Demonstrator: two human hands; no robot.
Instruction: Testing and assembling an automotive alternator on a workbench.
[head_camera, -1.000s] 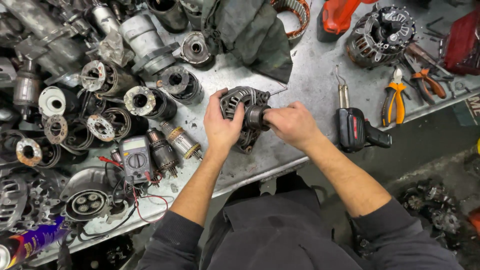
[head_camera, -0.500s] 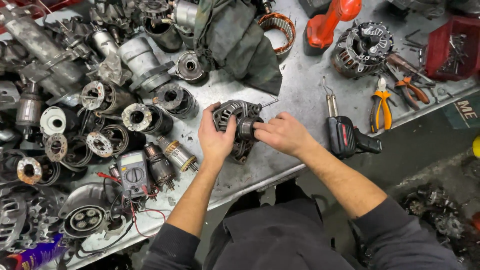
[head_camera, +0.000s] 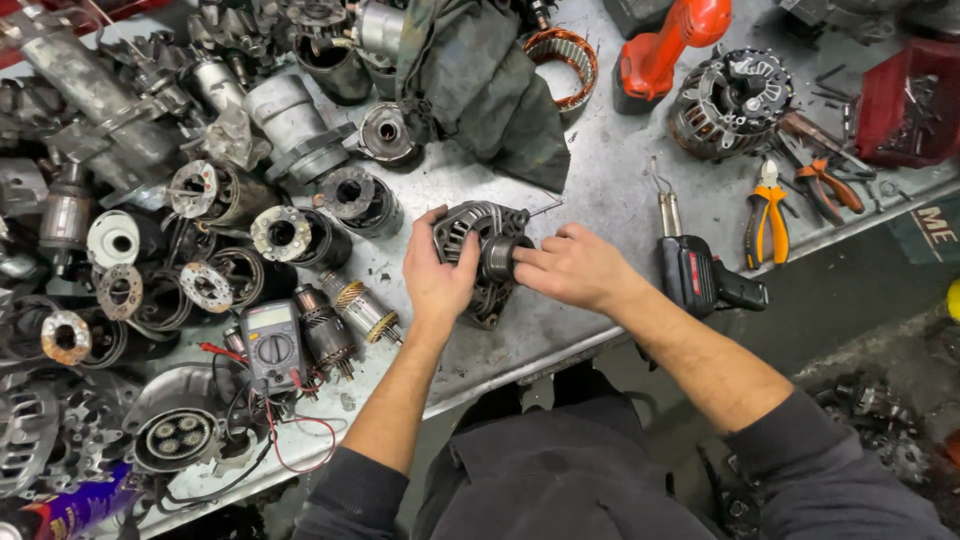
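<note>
Grey cast metal, ribbed and slotted, fills my view between both hands: an alternator (head_camera: 478, 255) resting on the scuffed steel worktop (head_camera: 610, 190). My left hand (head_camera: 438, 272) wraps its rounded housing, fingers (head_camera: 430, 222) curled over the far rim and thumb pressed on the near face, clamped on the casing. My right hand (head_camera: 572, 266) comes in from the other side, fingertips (head_camera: 520, 258) pinched together on the grooved pulley (head_camera: 496, 257) at the centre.

Just beyond my right knuckles lies a black soldering gun (head_camera: 700, 270) with a bare metal barrel, and past it orange-handled pliers (head_camera: 765, 215). Beyond my left fingers a dark crumpled cloth (head_camera: 480, 90) lies, with a copper-wound stator ring (head_camera: 565, 60) beside it. Outside my left wrist sit a copper-tipped armature (head_camera: 362, 310) and a grey multimeter (head_camera: 272, 345) with red leads.

A red plastic bin (head_camera: 915, 100) far off past the pliers holds small dark metal parts, too jumbled to tell apart.
</note>
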